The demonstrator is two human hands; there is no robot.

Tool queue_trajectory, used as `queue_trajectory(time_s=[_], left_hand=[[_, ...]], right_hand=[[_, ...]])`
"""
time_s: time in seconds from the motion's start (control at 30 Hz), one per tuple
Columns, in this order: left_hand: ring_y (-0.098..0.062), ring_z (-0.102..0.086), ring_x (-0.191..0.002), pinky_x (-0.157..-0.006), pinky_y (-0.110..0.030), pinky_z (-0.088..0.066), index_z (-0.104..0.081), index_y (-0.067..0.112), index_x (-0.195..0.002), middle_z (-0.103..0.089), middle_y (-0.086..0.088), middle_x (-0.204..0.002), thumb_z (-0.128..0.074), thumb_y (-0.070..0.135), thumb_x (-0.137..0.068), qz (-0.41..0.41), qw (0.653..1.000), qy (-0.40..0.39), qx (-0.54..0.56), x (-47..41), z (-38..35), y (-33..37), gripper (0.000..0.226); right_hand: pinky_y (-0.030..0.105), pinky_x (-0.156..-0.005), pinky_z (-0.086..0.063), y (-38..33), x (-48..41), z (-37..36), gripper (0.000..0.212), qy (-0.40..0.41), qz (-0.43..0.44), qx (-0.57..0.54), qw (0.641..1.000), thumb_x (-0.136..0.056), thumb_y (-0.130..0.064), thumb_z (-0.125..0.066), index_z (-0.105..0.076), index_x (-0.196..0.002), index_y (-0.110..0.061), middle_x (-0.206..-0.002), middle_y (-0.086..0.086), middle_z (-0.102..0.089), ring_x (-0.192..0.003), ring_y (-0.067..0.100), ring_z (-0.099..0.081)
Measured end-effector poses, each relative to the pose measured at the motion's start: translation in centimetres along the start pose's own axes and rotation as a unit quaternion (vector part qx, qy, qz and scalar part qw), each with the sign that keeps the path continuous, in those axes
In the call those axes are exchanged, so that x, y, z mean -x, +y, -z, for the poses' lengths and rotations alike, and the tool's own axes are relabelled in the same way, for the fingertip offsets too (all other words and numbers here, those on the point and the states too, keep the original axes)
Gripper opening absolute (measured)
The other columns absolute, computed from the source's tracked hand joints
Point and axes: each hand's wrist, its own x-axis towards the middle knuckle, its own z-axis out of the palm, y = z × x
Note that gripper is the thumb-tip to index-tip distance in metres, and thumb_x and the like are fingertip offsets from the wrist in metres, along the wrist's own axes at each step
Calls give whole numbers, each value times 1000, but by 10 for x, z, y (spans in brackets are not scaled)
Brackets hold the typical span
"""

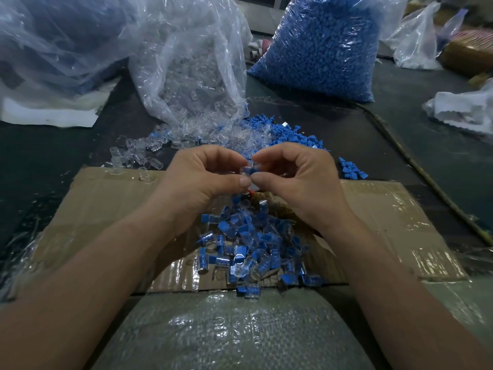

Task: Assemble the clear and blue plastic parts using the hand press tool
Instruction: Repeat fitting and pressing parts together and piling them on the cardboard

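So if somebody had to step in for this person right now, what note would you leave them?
Left hand: grip shut on a small clear plastic part.
Right hand: grip shut on a small blue plastic part, which meets the clear one between the fingertips.
Supplies: loose clear pieces spill from the open transparent bag; loose blue pieces lie below the full blue-filled bag.
Done: a heap of joined clear-and-blue pieces sits on the flattened brown cardboard.
Left: finish this pair, then the rest. I cannot see any press tool clearly.
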Motion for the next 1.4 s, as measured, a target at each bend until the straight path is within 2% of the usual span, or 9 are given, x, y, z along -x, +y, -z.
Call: queue_trajectory(time_s=[0.13, 0.23, 0.3, 0.37, 0.6, 0.77, 1.1, 1.4], left_hand=[[-15, -68, -65, -57, -16, -52, -68, 10, -69, -71, -7, -71, -71, 6, -54, 17, 999, -15, 47, 0, 2, 3, 16], [-14, -67, -60, -54, -15, -51, -67, 7, -68, -69, -6, -66, -67, 1, -55, 30, 997, -11, 73, 0, 1, 4, 14], [-13, -67, -57, -53, -15, -51, -69, 7, -63, -68, -6, -64, -66, 0, -55, 38, 995, -8, 89, 1, 0, 5, 12], [-14, -66, -57, -53, -15, -52, -70, 11, -59, -68, -5, -63, -66, 0, -55, 43, 995, -3, 92, 1, -1, 5, 12], [-15, -66, -54, -49, -19, -53, -71, 13, -56, -67, -7, -60, -65, 4, -55, 69, 995, -13, 71, 2, -3, 8, 11], [-12, -64, -52, -48, -19, -52, -70, 15, -57, -66, -4, -59, -67, 9, -53, 62, 998, -9, 26, 4, -2, 10, 8], [-11, -62, -50, -47, -19, -52, -64, 7, -69, -65, -4, -57, -65, 7, -54, 63, 998, 0, 22, 3, -2, 8, 15], [-11, -63, -52, -48, -18, -50, -65, 6, -71, -66, -4, -60, -67, 8, -54, 61, 998, -1, 13, 2, -3, 5, 17]], right_hand=[[15, -69, -51, -1, 0, 0, 22, 0, 11, -10, 1000, -61, -39, -70, -63, -81, -32, -82, -10, -63, -74, 2, -62], [17, -69, -53, 2, 2, -1, 18, -11, 32, -38, 999, -66, -26, -71, -67, -83, -27, -79, -13, -66, -73, 3, -65], [17, -69, -53, 5, 2, -2, 24, -13, 42, -42, 998, -69, -12, -74, -67, -89, -24, -79, -14, -66, -72, 3, -66], [19, -71, -53, 7, 1, -1, 32, -14, 64, -18, 998, -69, -7, -75, -65, -95, -22, -81, -13, -65, -74, 5, -65], [13, -71, -49, 15, -2, 1, 31, -7, 131, 43, 990, -69, -4, -76, -67, -97, -12, -82, -12, -62, -76, -1, -62], [19, -72, -53, 17, -2, 3, 29, -17, 156, 83, 984, -70, -1, -75, -69, -98, -7, -85, -3, -65, -78, 9, -64], [33, -71, -55, 18, -2, 3, 29, -34, 189, 98, 976, -69, -5, -75, -70, -97, -6, -87, -2, -65, -77, 14, -65], [27, -64, -55, 18, -3, 3, 20, -30, 200, 115, 973, -66, -8, -78, -70, -84, -6, -80, -1, -64, -68, 11, -63]])
